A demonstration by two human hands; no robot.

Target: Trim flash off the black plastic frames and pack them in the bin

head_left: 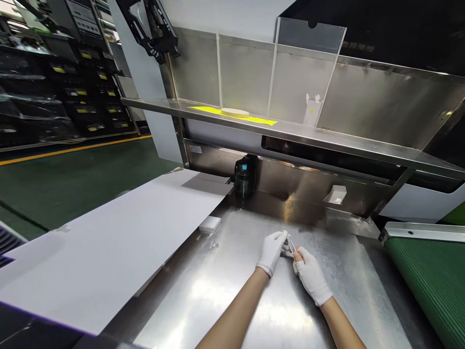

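Both my hands wear white gloves and meet over the metal worktop (232, 271). In my right hand (311, 275) is a slim silver tool with dark slots, which looks like a small utility knife (291, 244). The right thumb is bare at the tip and presses along its lower end. My left hand (272, 251) is closed in a pinch at the tool's upper end. Whether something small sits between the left fingertips is hidden.
A large white board (119, 242) lies at the left, beside a small white block (209, 224). A dark bottle (244, 177) stands at the back. Above runs a metal shelf (290, 130) with yellow paper (203, 110). At the right is a green conveyor belt (432, 276).
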